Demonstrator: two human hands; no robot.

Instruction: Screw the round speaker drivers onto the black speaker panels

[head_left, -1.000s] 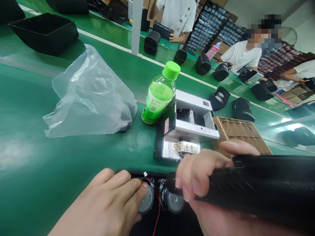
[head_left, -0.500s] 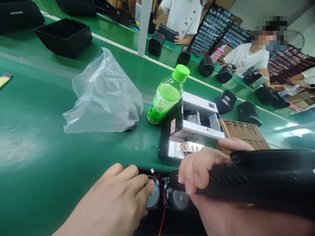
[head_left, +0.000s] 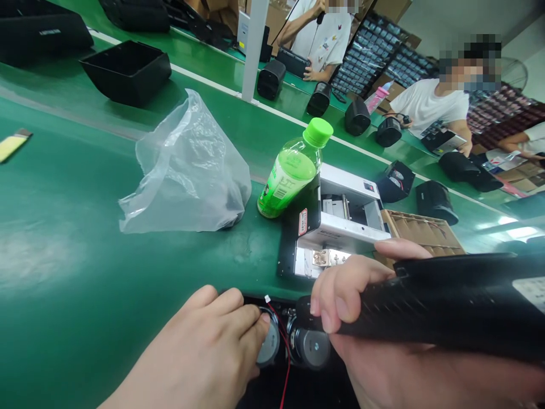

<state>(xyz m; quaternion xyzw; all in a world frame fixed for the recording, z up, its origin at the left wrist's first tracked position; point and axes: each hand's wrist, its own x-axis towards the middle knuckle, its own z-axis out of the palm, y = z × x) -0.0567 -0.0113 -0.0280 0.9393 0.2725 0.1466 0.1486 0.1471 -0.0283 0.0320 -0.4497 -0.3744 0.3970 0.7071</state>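
My right hand grips a long black speaker housing with a woven carbon-like texture, which runs off the right edge. Two round silver-grey speaker drivers sit at the housing's lower end, close to the belt edge. My left hand rests with its fingertips pressed on the left driver. A thin red and black wire with a small white connector runs between the drivers. Part of the housing is hidden by my right hand.
A green-capped drink bottle, a clear plastic bag and a white metal fixture stand on the green belt. A cardboard tray lies right, a black bin far left. Co-workers handle speakers across the line.
The whole scene has slid right and slightly down in the view. Both hands stay on the speaker, and the housing's right end tilts a little differently.
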